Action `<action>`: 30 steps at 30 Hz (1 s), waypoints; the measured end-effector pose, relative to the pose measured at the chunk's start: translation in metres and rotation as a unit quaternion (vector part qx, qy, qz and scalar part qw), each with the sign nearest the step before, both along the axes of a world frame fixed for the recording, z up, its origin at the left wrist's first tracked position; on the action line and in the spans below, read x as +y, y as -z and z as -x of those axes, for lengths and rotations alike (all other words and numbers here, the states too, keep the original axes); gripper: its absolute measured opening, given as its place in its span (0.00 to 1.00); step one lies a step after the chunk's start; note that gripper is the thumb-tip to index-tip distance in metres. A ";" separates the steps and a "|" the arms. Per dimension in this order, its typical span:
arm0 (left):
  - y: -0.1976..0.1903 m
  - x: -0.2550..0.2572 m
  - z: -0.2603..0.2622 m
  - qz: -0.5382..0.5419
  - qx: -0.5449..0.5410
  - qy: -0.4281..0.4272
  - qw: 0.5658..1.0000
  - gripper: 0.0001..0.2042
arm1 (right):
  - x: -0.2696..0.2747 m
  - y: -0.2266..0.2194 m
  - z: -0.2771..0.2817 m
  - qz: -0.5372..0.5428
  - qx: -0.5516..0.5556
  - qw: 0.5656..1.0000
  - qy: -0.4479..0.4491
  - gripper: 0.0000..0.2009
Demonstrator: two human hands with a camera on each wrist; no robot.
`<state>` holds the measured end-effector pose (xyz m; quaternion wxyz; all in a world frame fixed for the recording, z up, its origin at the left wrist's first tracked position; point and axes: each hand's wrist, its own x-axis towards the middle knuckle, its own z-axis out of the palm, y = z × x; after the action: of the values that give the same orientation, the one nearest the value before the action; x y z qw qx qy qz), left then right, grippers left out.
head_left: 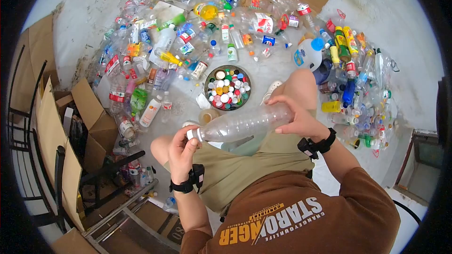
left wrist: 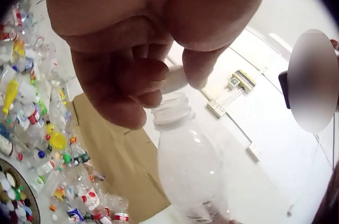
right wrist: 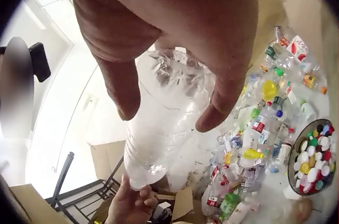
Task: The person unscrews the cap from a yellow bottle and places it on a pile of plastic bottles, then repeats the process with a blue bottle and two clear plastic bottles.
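Observation:
A large clear, label-free bottle (head_left: 245, 123) lies across the lap, its neck towards the left. My left hand (head_left: 182, 148) pinches a white cap (head_left: 190, 134) at the neck end. In the left wrist view, that cap (left wrist: 175, 79) is between thumb and fingers of the left hand (left wrist: 132, 38), just above the bare threads of the neck (left wrist: 172, 111). Around the base end, my right hand (head_left: 301, 121) grips the bottle; in the right wrist view, the right hand's (right wrist: 175, 17) thumb and fingers lie on either side of the bottle (right wrist: 164, 107).
A round tray (head_left: 206, 95) of mixed bottle caps stands beyond the knees. Heaped bottles (head_left: 207, 11) curve around it, with more bottles (head_left: 348, 89) at the right. Cardboard boxes (head_left: 101, 127) and a black metal rack (head_left: 59, 174) are at the left. A small jar (head_left: 208, 115) stands near the bottle.

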<state>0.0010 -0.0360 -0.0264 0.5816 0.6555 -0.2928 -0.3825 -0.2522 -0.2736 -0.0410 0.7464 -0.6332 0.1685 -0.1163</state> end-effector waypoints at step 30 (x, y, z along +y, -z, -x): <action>0.037 -0.089 0.042 0.085 0.169 0.219 0.957 0.41 | 0.028 0.038 0.001 -0.521 -0.120 0.845 0.009 0.27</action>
<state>-0.0406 -0.1247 -0.0632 0.5779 0.4492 -0.3581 -0.5797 -0.2529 -0.2454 -0.0788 0.9798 -0.1306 0.1191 -0.0932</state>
